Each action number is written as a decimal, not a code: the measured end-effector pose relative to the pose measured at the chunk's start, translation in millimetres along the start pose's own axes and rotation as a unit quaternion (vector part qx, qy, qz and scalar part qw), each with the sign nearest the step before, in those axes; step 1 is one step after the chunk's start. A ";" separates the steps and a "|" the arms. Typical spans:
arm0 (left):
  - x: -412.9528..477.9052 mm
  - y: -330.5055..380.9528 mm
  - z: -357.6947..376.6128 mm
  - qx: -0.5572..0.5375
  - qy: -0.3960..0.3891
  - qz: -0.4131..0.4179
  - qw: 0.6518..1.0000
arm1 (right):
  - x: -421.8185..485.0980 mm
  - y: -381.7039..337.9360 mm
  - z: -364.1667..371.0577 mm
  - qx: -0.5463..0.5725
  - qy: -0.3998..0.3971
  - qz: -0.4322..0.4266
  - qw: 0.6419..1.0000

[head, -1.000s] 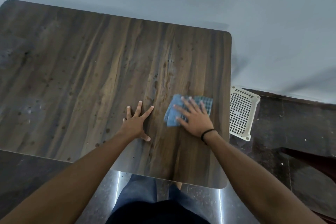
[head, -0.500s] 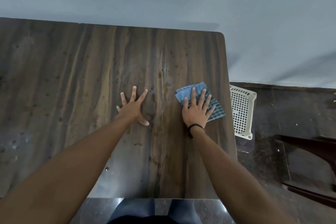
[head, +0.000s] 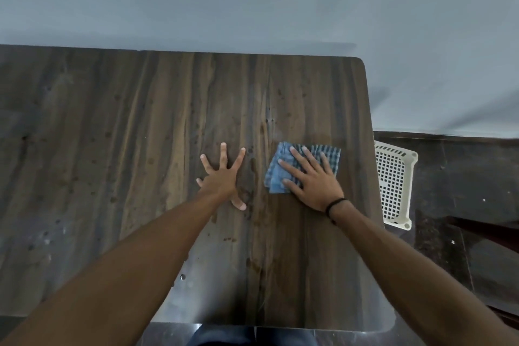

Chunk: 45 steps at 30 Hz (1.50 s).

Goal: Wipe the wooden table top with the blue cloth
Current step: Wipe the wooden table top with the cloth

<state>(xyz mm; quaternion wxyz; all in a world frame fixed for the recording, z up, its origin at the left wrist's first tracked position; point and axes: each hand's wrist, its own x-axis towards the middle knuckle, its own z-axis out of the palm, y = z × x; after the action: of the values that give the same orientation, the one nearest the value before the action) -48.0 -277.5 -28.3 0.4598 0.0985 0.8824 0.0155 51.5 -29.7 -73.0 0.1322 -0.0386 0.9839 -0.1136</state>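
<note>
The dark wooden table top (head: pixel 140 135) fills the left and middle of the head view, speckled with small dark spots. A folded blue checked cloth (head: pixel 276 174) lies flat on it near the right edge. My right hand (head: pixel 311 180) presses down on the cloth with fingers spread, covering its lower right part; a black band circles the wrist. My left hand (head: pixel 223 177) rests flat on the bare wood just left of the cloth, fingers splayed, holding nothing.
A white perforated plastic basket (head: pixel 393 185) stands on the dark floor right beside the table's right edge. A pale grey wall (head: pixel 252 3) runs along the table's far edge. My legs show below the near edge.
My right hand has slid the cloth a little leftward, and its fingers now angle up-left. The left hand stays planted. The camera has tilted, showing more of the near table.
</note>
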 end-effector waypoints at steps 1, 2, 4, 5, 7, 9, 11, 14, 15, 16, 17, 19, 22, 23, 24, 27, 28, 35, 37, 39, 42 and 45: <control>0.3 0.5 -0.6 0.002 0.002 -0.001 1.000 | 9.1 17.0 -4.4 -0.006 0.010 -0.001 1.000; 0.7 0.5 -0.8 0.003 0.001 -0.001 1.000 | 22.0 29.3 -12.4 0.010 0.023 0.054 0.998; 1.4 0.3 0.1 0.003 0.000 0.000 1.000 | 51.2 39.9 -25.7 0.090 0.062 0.251 0.962; 1.2 -0.2 0.0 0.003 0.001 -0.001 1.000 | 62.7 32.9 -26.6 0.114 0.072 0.310 0.941; 0.3 -0.5 -0.6 0.007 0.003 -0.001 1.000 | 65.2 5.6 -20.1 0.094 0.064 0.259 0.959; -0.6 0.2 0.1 0.009 0.008 0.000 1.000 | 47.5 -1.7 -8.3 0.028 0.021 0.070 0.997; -2.3 1.5 -1.2 0.007 0.009 -0.002 1.000 | 51.1 27.9 -15.9 0.009 0.011 -0.007 1.000; -2.5 2.6 -2.4 0.009 0.003 -0.002 1.000 | 85.9 56.7 -36.6 0.079 0.065 0.198 0.975; -3.0 2.4 -3.1 0.007 0.004 -0.006 1.000 | 96.1 54.1 -37.7 0.101 0.077 0.269 0.955; -3.8 2.4 -3.7 0.007 0.004 -0.009 1.000 | 101.3 42.5 -37.1 0.110 0.085 0.301 0.943; -4.1 2.5 -3.5 0.008 0.003 -0.008 1.000 | 100.7 27.7 -33.1 0.104 0.083 0.290 0.948; -3.6 1.8 -2.2 0.007 0.005 -0.003 1.000 | 84.1 7.5 -20.1 0.062 0.055 0.165 0.983; -2.6 1.0 -2.1 0.001 0.008 0.003 1.000 | 83.1 43.5 -29.5 0.032 0.026 0.059 0.997; -1.6 1.9 -2.6 0.002 0.004 0.006 1.000 | 93.4 57.8 -38.7 0.048 0.036 0.108 0.992; -0.1 2.9 -2.6 0.003 0.000 0.007 1.000 | 105.9 71.0 -46.5 0.072 0.052 0.187 0.978; 6.0 2.9 -7.9 -0.012 0.002 0.008 1.000 | 128.9 58.6 -50.1 0.098 0.065 0.295 0.948; 10.6 3.2 -13.4 -0.027 0.012 0.015 0.999 | 126.3 40.6 -44.4 0.082 0.058 0.244 0.965; 58.8 8.5 -88.7 -0.078 0.063 0.001 0.995 | 144.4 53.1 -51.7 0.086 0.047 0.215 0.972; 63.0 5.5 -91.1 -0.081 0.051 -0.002 0.995 | 163.1 37.3 -51.1 0.124 0.058 0.285 0.949; 64.0 2.1 -88.5 -0.082 0.061 0.002 0.995 | 160.6 6.3 -40.8 0.098 0.048 0.209 0.972; 65.2 -0.1 -85.6 -0.084 0.076 0.010 0.993 | 152.7 23.5 -39.6 0.043 0.018 0.084 0.995; 68.2 0.4 -87.4 -0.087 0.062 0.013 0.994 | 185.1 60.5 -63.5 0.096 0.058 0.246 0.963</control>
<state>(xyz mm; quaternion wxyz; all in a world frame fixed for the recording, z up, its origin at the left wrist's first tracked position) -157.2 -258.7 -32.9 0.4104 0.0682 0.9034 0.1038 -146.5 23.0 -74.0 0.1022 0.2237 0.9536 -0.1738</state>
